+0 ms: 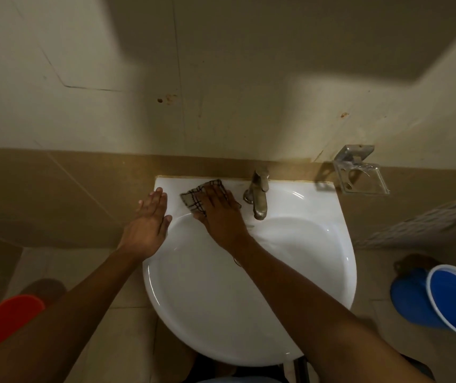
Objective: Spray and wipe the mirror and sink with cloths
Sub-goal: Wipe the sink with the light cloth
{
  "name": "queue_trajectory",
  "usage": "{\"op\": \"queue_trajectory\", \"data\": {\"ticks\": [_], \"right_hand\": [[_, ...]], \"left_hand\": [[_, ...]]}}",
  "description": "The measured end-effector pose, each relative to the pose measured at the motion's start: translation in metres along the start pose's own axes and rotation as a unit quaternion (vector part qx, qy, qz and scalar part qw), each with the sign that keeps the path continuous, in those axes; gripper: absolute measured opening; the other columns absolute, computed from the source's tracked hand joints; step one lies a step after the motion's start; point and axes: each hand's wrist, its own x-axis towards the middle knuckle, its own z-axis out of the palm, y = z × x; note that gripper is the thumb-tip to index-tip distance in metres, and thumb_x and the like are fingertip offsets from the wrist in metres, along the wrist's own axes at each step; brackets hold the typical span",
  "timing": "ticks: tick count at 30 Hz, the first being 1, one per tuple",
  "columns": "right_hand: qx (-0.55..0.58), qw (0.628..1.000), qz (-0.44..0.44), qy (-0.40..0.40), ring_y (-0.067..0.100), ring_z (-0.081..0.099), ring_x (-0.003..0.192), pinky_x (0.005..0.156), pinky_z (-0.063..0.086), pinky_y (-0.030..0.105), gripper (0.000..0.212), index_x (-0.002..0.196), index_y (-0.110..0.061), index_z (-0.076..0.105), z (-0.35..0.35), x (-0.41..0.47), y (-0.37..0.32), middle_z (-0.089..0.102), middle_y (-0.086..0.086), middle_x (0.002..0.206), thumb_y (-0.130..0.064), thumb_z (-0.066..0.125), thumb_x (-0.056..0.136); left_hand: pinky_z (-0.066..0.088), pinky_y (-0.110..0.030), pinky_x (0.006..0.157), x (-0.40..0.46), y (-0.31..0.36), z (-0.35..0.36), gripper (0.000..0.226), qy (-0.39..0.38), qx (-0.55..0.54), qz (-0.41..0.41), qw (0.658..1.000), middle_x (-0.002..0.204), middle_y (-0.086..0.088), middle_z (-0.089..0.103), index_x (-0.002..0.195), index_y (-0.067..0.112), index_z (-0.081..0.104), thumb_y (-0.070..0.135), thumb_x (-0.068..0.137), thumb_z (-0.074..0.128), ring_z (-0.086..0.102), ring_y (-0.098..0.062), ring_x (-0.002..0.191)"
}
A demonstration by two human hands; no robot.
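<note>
The right hand point(217, 210) presses flat on the checked cloth point(199, 196), fingers straight, its grip released rather than clenched round the fabric; the cloth lies on the back ledge of the white sink point(249, 313), just left of the tap point(258, 196); most of it shows beyond and left of the fingers, toward the wall. The left hand point(149, 217) rests open on the sink's left rim, near the cloth but apart from it. The right hand is the nearer; unwiped ledge probably lies either side, and the tap blocks a rightward sweep. No mirror is in view.
</note>
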Motion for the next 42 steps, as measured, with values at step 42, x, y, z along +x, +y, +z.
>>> {"op": "queue_trajectory", "data": {"ticks": [42], "right_hand": [[0.087,0.993,0.024,-0.081,0.024,0.000,0.151,0.120,0.002,0.049,0.060,0.155,-0.028,0.017,0.025,-0.002,-0.112,0.011,0.005,0.164,-0.051,0.025,0.100]], "left_hand": [[0.055,-0.036,0.072,-0.048,-0.010,-0.012,0.032,0.050,-0.489,-0.264,0.830,0.084,-0.023,0.069,0.081,0.006,0.071,-0.003,0.094,0.043,0.068,-0.028,0.077]]}}
